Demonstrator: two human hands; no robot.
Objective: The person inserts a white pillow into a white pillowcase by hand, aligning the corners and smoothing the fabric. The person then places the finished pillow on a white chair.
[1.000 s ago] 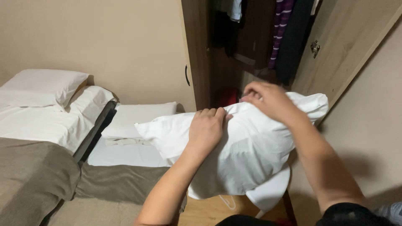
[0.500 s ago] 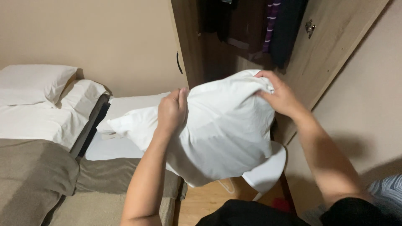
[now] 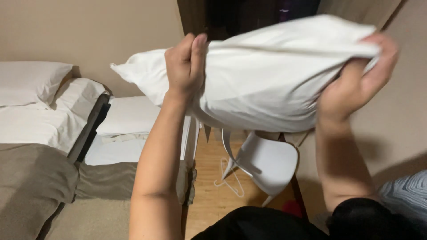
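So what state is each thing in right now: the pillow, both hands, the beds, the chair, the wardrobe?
White pillow in its case: held up in the air, bunched at the top.
Left hand: fist shut on the pillowcase.
Right hand: gripping the pillow's end.
White plastic chair: upright on the wooden floor.
Beds: made, a pillow at the head.
Wardrobe: open.

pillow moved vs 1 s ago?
Yes. The white fabric pillow, gripped by the left hand and right hand, has been lifted: it hung low in front of the white plastic chair, and now clears its seat.

white pillow (image 3: 275, 80), white chair (image 3: 267, 162), grey-brown blanket (image 3: 31, 186).
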